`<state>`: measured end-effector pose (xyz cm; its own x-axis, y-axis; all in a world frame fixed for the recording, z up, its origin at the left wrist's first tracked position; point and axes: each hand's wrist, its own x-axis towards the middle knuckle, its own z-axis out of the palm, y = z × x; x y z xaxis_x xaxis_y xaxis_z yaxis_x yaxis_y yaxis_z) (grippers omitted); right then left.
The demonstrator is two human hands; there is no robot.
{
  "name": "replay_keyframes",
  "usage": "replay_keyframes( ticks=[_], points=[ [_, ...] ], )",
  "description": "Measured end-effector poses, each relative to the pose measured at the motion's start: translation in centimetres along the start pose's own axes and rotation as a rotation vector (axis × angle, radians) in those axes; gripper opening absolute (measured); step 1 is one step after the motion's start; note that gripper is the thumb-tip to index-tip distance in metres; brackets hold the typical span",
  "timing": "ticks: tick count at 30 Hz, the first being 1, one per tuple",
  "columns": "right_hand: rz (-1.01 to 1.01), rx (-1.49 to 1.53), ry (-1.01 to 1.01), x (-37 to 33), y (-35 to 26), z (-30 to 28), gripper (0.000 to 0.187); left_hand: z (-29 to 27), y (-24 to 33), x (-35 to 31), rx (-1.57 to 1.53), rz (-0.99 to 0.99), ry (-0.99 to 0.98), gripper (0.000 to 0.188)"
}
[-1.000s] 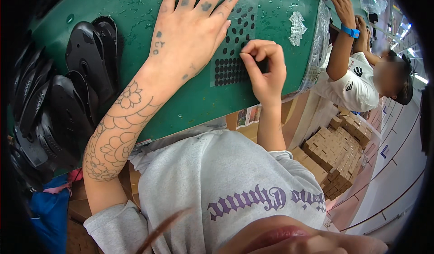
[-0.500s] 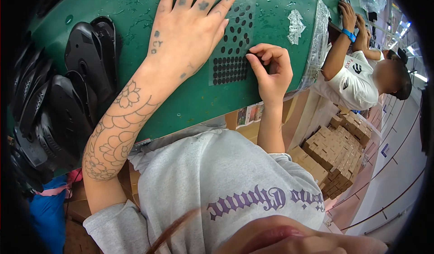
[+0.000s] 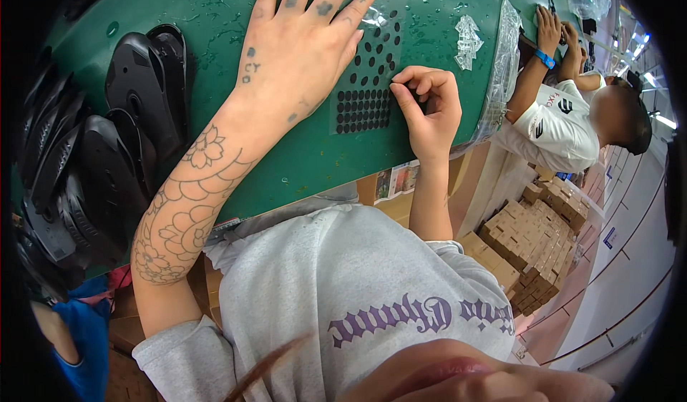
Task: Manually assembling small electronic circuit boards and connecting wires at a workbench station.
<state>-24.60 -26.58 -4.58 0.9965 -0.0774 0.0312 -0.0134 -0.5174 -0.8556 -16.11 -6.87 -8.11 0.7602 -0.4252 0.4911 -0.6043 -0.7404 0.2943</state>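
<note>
My left hand (image 3: 304, 41) lies flat with fingers spread, pressing on the left part of a clear sheet of black round dots (image 3: 363, 110). The lower dots stand in tight rows; the upper ones are scattered with gaps. At the sheet's right edge, my right hand (image 3: 433, 112) has its thumb and forefinger pinched together. Whatever is between those fingertips is too small to make out. Beneath the sheet is the green work surface (image 3: 315, 166), wet with droplets in places.
Several black curved plastic shells (image 3: 136, 76) pile up on the left. Clear stickers or scraps (image 3: 469, 43) lie to the right, beside a strip of clear plastic wrap (image 3: 504, 66). A co-worker in a white shirt (image 3: 554, 130) works farther right. Stacked cardboard boxes (image 3: 533, 252) stand on the floor.
My hands have hardly moved. At the lower left, another person's bare arm has come into view beside blue cloth. The co-worker's hands at the right have shifted slightly.
</note>
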Motion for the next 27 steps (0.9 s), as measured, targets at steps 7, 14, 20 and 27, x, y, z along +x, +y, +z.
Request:
replay_keyframes(
  ticks=[7,14,20,27],
  points=[
    [-0.049,0.011,0.006,-0.1,0.3,0.2,0.029,0.8,-0.3,-0.4,-0.062,-0.017,0.029,0.050],
    [-0.127,-0.029,-0.040,-0.1,0.4,0.0,0.027,0.7,-0.4,-0.3,-0.044,-0.028,0.032,0.057],
    [-0.095,0.220,-0.023,4.3,-2.3,0.0,0.024,0.4,-0.2,-0.2,-0.042,-0.024,0.018,0.063],
    [-0.221,-0.122,-0.170,9.1,-2.5,2.4,0.024,0.2,-0.2,-0.3,-0.087,-0.067,-0.008,0.073]
  ],
)
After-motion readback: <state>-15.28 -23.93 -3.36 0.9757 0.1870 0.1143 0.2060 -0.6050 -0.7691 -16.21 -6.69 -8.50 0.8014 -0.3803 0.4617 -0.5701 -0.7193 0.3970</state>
